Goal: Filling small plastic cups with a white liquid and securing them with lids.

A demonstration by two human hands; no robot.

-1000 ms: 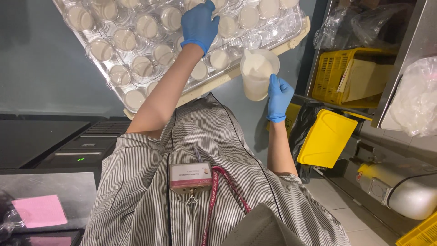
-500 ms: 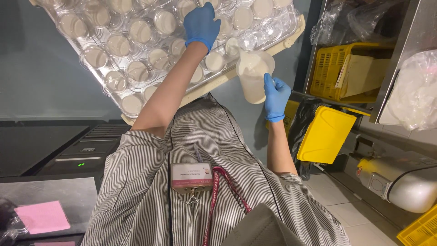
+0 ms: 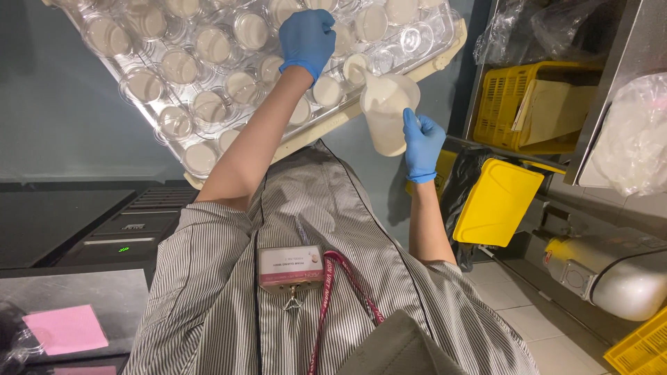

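A cream tray on a grey counter holds several clear plastic cups, most of them filled with a creamy white liquid. My left hand, in a blue glove, rests on the cups near the tray's middle. My right hand, also gloved, grips a translucent jug of the same white liquid. The jug is tilted, with its spout over a cup at the tray's near edge. A few cups at the right end look empty.
My striped shirt with a badge on a red lanyard fills the lower middle. A yellow bin lid and yellow crates are on the right. Plastic bags sit on a steel shelf. A dark machine and a pink note are on the left.
The jug has tipped further toward the tray, bringing its spout over a cup. My left hand stays on the cups; the view has shifted slightly.
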